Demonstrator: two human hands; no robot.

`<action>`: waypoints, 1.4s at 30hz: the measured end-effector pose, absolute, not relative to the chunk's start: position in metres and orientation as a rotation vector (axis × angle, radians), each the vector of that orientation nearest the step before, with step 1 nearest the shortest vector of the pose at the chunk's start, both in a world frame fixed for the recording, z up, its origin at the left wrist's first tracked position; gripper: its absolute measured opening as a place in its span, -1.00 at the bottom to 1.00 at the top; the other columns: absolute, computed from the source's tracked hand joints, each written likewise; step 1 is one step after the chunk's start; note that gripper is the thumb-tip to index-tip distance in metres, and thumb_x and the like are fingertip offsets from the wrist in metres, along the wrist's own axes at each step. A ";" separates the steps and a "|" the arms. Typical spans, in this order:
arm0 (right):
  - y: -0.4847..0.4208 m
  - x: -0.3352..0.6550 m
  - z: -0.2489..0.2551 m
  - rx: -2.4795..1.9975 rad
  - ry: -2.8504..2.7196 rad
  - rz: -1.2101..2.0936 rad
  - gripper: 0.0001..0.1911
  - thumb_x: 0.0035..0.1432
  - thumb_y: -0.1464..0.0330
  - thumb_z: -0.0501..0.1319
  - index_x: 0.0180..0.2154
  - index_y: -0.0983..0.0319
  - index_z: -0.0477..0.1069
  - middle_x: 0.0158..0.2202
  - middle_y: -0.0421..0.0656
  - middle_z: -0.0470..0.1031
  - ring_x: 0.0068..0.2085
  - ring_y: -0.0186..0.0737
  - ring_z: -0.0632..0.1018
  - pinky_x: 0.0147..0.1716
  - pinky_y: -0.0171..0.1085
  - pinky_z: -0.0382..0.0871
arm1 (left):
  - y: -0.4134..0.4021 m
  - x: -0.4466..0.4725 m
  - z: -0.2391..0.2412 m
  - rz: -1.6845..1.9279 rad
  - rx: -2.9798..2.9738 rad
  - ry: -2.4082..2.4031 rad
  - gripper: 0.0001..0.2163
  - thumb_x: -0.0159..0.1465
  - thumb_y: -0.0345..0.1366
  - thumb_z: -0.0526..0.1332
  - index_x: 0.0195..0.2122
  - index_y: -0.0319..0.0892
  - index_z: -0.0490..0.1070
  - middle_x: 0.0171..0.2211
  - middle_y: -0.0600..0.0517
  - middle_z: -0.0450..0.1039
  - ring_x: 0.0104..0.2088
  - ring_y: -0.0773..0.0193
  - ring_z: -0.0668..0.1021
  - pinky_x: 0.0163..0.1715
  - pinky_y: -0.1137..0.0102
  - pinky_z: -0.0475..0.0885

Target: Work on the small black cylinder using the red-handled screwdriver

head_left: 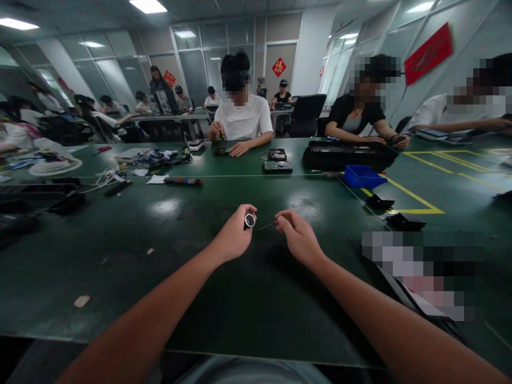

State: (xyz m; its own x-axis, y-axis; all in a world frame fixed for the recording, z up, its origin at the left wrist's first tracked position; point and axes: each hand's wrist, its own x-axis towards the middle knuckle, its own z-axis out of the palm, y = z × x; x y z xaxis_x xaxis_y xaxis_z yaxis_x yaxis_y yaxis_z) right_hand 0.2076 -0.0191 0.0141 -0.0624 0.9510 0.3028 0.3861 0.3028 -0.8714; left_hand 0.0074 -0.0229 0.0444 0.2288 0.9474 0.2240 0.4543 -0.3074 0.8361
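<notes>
My left hand (236, 232) is closed around a small round metal part (250, 220), held up with its shiny face toward me. My right hand (298, 234) pinches a thin screwdriver (267, 225) with a reddish handle, its tip pointing left at the round part and a short gap away from it. Both hands hover over the dark green table (200, 277) near its middle.
Across the table a person in a white shirt (243, 120) works on a small device. A circuit board (277, 166), a black tray (350, 154), a blue bin (363, 176), a screwdriver (183, 181) and cables (108, 176) lie further out. More people sit right and behind.
</notes>
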 end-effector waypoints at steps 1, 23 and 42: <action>-0.020 0.207 0.016 -1.262 -1.639 0.737 -0.74 0.32 0.18 0.09 -0.24 0.17 0.46 -0.36 -0.18 0.54 -0.32 -0.19 0.55 -0.28 -0.20 0.36 | -0.019 0.007 0.035 0.938 1.951 1.327 -0.64 0.19 -0.59 0.12 0.02 -0.23 0.33 -0.04 -0.10 0.42 -0.02 0.16 0.46 0.09 0.21 0.33; -0.029 0.205 0.020 -1.077 -1.506 0.718 -0.77 0.32 0.17 0.15 -0.14 0.17 0.43 -0.28 -0.11 0.61 -0.23 -0.12 0.63 -0.18 -0.11 0.49 | -0.001 -0.012 0.003 0.934 2.182 1.305 -0.67 0.27 -0.40 0.32 0.06 -0.07 0.47 0.02 0.03 0.50 0.06 0.14 0.48 0.14 0.21 0.31; -0.029 0.207 0.026 -1.115 -1.604 0.799 -0.74 0.33 0.16 0.14 -0.15 0.20 0.44 -0.30 -0.10 0.63 -0.25 -0.13 0.66 -0.18 -0.09 0.51 | -0.002 -0.014 0.005 0.847 2.246 1.293 -0.69 0.29 -0.35 0.30 0.07 -0.06 0.48 -0.02 0.00 0.53 0.01 0.10 0.50 0.10 0.15 0.36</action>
